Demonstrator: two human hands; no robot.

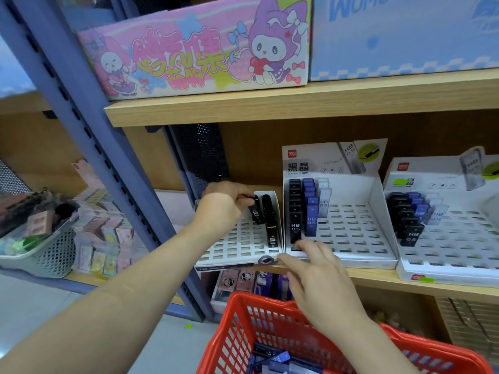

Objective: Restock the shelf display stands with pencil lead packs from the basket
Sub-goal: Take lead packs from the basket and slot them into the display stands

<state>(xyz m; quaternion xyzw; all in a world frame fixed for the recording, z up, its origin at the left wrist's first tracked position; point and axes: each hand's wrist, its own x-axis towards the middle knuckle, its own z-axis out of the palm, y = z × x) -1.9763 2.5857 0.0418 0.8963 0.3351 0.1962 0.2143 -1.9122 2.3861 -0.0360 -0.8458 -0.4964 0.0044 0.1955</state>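
Left hand (224,205): fingers curled, pinching the top of a black lead pack (256,211), whose lower end is at a slot of the white stand (237,247) just under the hand. Another black pack (270,220) stands just right of it.

Right hand (321,276): fingers straight and spread, holding nothing, tips at the front lip of the middle stand (351,233).

Spare packs (278,360) lie in the red basket (243,319) below the right wrist.

Judgement: packs are light, rigid, slick plastic, and the lead inside is brittle. Pinch the flat faces near the cap, seat straight down, don't force.
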